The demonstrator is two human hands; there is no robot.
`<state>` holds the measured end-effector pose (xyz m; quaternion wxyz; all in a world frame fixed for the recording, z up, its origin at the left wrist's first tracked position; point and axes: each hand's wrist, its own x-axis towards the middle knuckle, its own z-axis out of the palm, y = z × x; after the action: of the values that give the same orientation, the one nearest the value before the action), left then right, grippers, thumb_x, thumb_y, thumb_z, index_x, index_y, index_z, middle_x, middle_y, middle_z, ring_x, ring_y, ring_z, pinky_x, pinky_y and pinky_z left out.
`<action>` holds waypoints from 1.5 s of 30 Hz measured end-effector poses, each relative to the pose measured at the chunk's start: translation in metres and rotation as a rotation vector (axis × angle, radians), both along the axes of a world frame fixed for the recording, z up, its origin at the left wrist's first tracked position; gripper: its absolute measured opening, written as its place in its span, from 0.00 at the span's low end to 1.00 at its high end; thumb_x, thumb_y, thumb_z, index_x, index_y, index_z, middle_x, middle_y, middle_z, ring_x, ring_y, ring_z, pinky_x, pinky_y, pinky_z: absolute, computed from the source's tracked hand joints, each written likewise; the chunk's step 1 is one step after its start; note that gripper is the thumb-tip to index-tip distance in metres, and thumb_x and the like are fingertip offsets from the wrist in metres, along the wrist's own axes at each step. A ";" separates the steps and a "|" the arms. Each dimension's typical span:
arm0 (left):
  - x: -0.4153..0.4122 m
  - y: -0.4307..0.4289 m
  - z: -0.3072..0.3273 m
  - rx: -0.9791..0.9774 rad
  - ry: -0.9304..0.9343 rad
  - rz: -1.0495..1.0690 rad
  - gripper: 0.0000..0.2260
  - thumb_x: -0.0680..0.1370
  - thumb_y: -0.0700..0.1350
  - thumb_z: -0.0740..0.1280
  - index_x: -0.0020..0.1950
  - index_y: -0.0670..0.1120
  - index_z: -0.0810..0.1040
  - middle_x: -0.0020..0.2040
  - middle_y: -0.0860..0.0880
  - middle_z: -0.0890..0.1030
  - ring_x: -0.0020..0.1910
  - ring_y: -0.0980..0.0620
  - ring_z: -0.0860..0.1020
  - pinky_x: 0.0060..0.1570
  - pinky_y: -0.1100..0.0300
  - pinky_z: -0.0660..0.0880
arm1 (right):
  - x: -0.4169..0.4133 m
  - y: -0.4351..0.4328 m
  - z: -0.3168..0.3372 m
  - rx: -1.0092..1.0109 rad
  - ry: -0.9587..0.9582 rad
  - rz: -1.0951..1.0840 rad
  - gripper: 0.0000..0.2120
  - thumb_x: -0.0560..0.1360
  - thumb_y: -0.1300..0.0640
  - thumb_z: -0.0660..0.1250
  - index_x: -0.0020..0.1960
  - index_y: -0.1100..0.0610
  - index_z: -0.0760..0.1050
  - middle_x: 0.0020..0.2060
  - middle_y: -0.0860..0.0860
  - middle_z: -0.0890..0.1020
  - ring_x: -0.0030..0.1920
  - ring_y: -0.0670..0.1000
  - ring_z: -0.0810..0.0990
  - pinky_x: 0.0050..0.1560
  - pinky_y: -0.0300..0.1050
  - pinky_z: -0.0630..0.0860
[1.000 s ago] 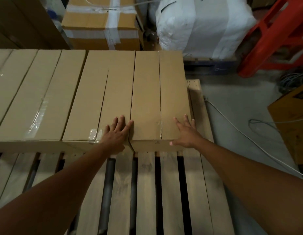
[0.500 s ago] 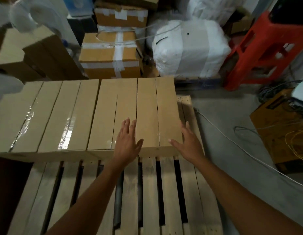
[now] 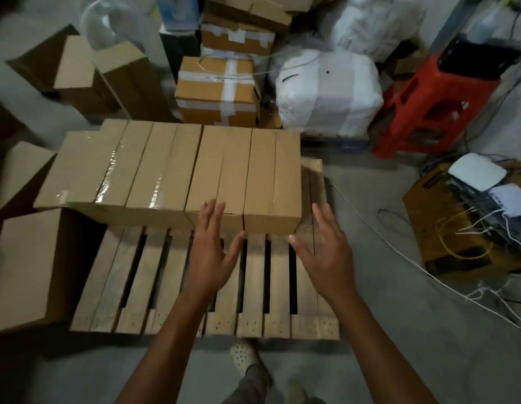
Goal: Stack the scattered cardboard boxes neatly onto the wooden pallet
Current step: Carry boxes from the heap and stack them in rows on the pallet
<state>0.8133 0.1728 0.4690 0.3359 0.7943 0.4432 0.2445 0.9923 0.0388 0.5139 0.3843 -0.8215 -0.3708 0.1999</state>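
Above the slatted wooden pallet [image 3: 253, 287], both hands [image 3: 208, 252] [image 3: 326, 255] hover with fingers spread, empty, near smooth cardboard boxes [image 3: 195, 173].

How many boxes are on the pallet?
4 surely, in one row on the wooden pallet: rightmost box, second box, third box, fourth box. A fifth box, leftmost, may stand off it.

A: Head-worn, wide-angle, single view?

B: Yes. Aimed forward and steeply down from standing height, just off the near edge of the wooden pallet [image 3: 255, 287], facing the cardboard boxes [image 3: 224, 170] along its far edge.
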 end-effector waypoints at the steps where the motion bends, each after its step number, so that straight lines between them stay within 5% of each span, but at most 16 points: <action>1: -0.013 -0.017 0.011 0.005 0.002 -0.004 0.33 0.81 0.61 0.61 0.82 0.52 0.56 0.83 0.53 0.51 0.82 0.53 0.50 0.75 0.39 0.61 | -0.013 -0.015 0.012 0.003 -0.006 0.018 0.36 0.76 0.42 0.70 0.80 0.45 0.59 0.81 0.46 0.56 0.79 0.48 0.58 0.71 0.45 0.58; 8: -0.111 -0.129 0.056 0.120 0.098 0.048 0.35 0.79 0.64 0.57 0.82 0.50 0.57 0.83 0.49 0.53 0.82 0.52 0.49 0.75 0.46 0.59 | -0.089 -0.123 0.034 0.013 -0.036 0.180 0.38 0.75 0.36 0.68 0.80 0.46 0.58 0.80 0.45 0.57 0.78 0.44 0.57 0.73 0.44 0.58; 15: -0.221 -0.271 0.063 0.051 0.112 0.259 0.34 0.79 0.64 0.60 0.81 0.52 0.57 0.82 0.50 0.54 0.80 0.50 0.56 0.72 0.50 0.62 | -0.169 -0.202 0.032 0.036 0.036 0.382 0.36 0.76 0.42 0.72 0.78 0.45 0.59 0.79 0.48 0.62 0.78 0.46 0.59 0.75 0.49 0.64; 23: -0.339 -0.386 0.066 -0.011 0.115 0.586 0.32 0.79 0.64 0.58 0.80 0.51 0.60 0.81 0.49 0.60 0.79 0.52 0.56 0.73 0.51 0.60 | -0.284 -0.235 0.032 -0.008 0.133 0.738 0.38 0.72 0.30 0.62 0.78 0.43 0.60 0.77 0.45 0.65 0.76 0.45 0.64 0.72 0.55 0.71; 33: -0.496 -0.462 0.062 -0.043 0.127 1.018 0.29 0.81 0.56 0.65 0.79 0.48 0.63 0.79 0.46 0.63 0.78 0.48 0.60 0.73 0.51 0.62 | -0.458 -0.222 0.028 -0.067 0.116 1.135 0.34 0.76 0.36 0.67 0.78 0.45 0.62 0.76 0.45 0.66 0.75 0.47 0.66 0.71 0.55 0.72; 45: -0.714 -0.480 0.034 -0.109 0.198 1.118 0.29 0.80 0.52 0.67 0.79 0.48 0.63 0.78 0.45 0.65 0.77 0.47 0.62 0.72 0.56 0.61 | -0.696 -0.204 -0.014 -0.192 0.149 1.282 0.32 0.77 0.43 0.70 0.78 0.44 0.62 0.74 0.48 0.68 0.72 0.48 0.69 0.69 0.56 0.73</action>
<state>0.0992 -0.3074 0.5034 0.1527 0.4399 0.8374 0.2862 0.2959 -0.1649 0.4996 0.1386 -0.4521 -0.7402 0.4780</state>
